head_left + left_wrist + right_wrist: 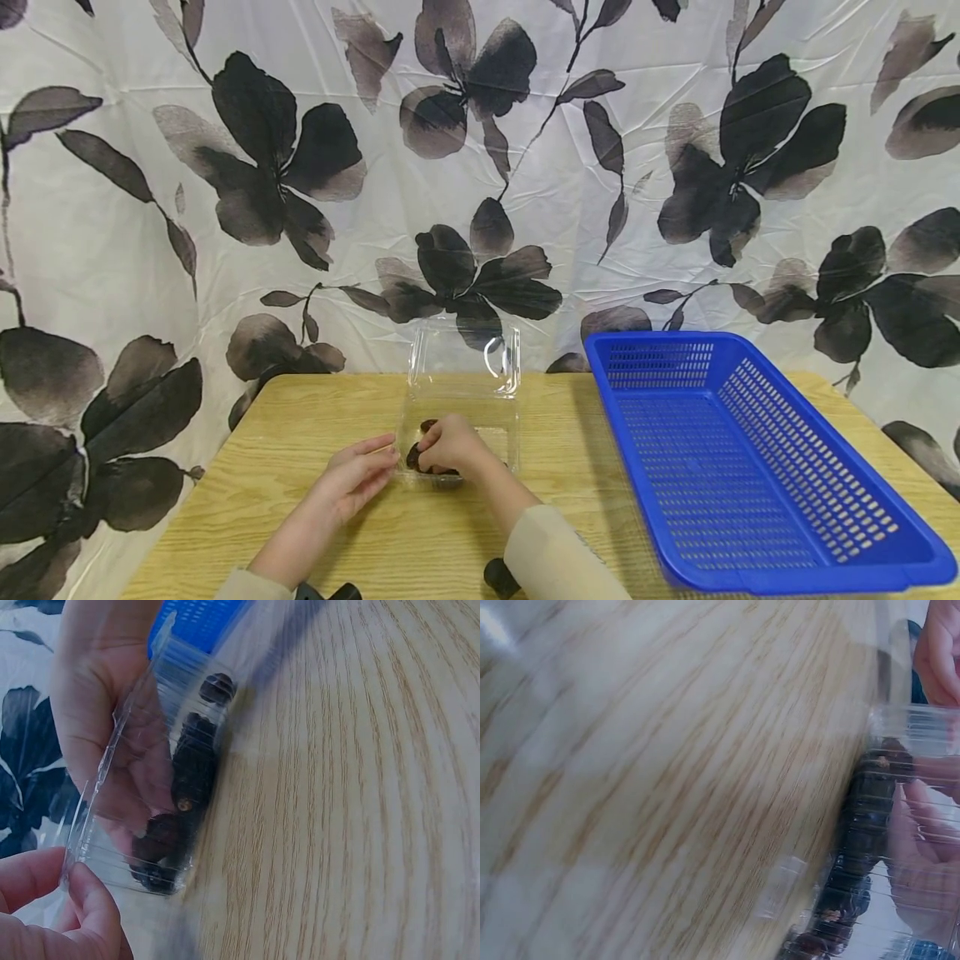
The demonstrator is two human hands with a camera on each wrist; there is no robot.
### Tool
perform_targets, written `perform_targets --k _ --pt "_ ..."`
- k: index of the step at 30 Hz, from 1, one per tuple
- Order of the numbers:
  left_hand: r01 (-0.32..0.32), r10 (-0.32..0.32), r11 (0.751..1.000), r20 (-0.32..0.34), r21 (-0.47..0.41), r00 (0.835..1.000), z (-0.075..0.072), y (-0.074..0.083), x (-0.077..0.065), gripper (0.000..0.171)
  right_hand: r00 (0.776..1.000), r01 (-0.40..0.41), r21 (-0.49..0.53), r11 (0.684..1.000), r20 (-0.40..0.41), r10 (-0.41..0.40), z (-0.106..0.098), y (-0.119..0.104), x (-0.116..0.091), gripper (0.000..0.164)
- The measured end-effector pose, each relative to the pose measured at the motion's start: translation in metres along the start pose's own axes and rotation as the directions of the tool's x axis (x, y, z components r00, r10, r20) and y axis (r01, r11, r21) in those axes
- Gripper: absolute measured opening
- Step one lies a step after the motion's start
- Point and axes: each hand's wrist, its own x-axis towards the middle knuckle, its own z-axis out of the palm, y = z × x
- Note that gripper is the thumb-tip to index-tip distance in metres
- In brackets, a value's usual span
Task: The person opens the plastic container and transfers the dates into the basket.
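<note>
A clear plastic clamshell box (512, 442) sits on the table with its lid (465, 367) standing up behind it. Dark brown, wrinkled dates (195, 769) lie along its bottom, one of them a date (428, 425) near the back left. My left hand (356, 477) is at the box's left side, and in the left wrist view its thumb and fingers pinch the rim. Reaching inside from the right, my right hand (455, 446) has its fingertips on a date (413, 457) at the front left, apparently gripping it. Through the clear wall the right wrist view shows those dates (870, 795) in a row.
A large blue plastic basket (637, 475) with perforated walls stands on the right of the wooden table (300, 417). Behind the table hangs a white cloth (577, 208) printed with dark flowers. A black round object (500, 577) shows beside the right sleeve.
</note>
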Motion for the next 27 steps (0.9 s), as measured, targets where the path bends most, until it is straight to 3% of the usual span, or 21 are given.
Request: perform_targets --k 7,18,27 --pt "0.002 -0.002 1.000 0.010 -0.001 1.000 -0.001 -0.001 0.001 0.055 0.996 -0.083 0.167 0.983 0.029 0.079 -0.003 0.000 0.003 0.018" --pt "-0.009 0.009 1.000 0.008 0.002 1.000 0.000 0.000 0.000 0.055 0.992 -0.099 0.355 0.930 0.108 0.064 -0.017 -0.013 0.009 0.023" --pt "-0.016 0.016 1.000 0.001 -0.006 1.000 0.001 -0.001 0.000 0.054 0.988 -0.113 0.422 0.900 0.145 0.056 -0.032 -0.029 0.010 0.026"
